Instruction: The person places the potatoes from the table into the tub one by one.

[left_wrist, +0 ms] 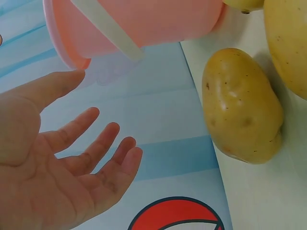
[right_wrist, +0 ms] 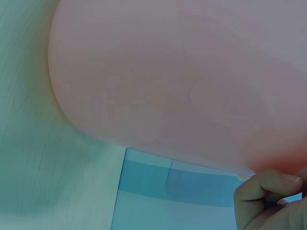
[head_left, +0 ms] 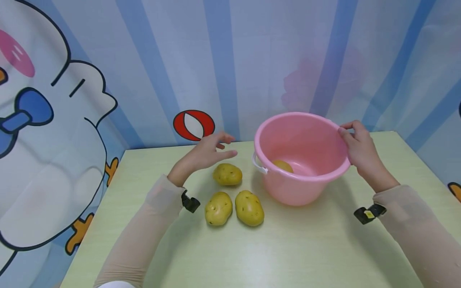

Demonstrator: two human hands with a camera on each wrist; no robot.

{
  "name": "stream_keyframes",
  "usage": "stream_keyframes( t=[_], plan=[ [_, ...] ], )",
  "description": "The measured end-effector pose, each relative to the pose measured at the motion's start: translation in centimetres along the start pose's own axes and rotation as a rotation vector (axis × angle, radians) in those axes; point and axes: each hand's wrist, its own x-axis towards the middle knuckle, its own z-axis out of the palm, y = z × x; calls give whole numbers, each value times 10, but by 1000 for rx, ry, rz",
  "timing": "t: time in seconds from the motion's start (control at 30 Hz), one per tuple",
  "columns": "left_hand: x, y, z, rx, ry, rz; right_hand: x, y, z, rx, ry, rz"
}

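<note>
While the right hand grips the rim of the pink bucket toward the far edge of the desk, the left hand, fingers apart, is positioned near the rearmost potato; two further potatoes lie closer to the front edge; a yellow item sits inside the bucket

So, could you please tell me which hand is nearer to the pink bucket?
Right. The right hand grips the pink bucket at its right side; the left hand is apart from it, off its left side, near the rearmost loose potato.
</note>
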Motion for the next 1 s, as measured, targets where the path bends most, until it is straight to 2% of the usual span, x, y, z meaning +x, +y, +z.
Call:
stream_keyframes(
  t=[0.33, 0.83, 1.0],
  plan=[
    [1, -6, 7, 1, -53, -9, 0, -1, 0, 3, 0, 5],
    [4, -22, 16, 80, -115, -37, 0, 0, 0, 8, 5, 12],
    [4, -28, 18, 80, -132, -38, 0, 0, 0, 13, 9, 11]
  ],
)
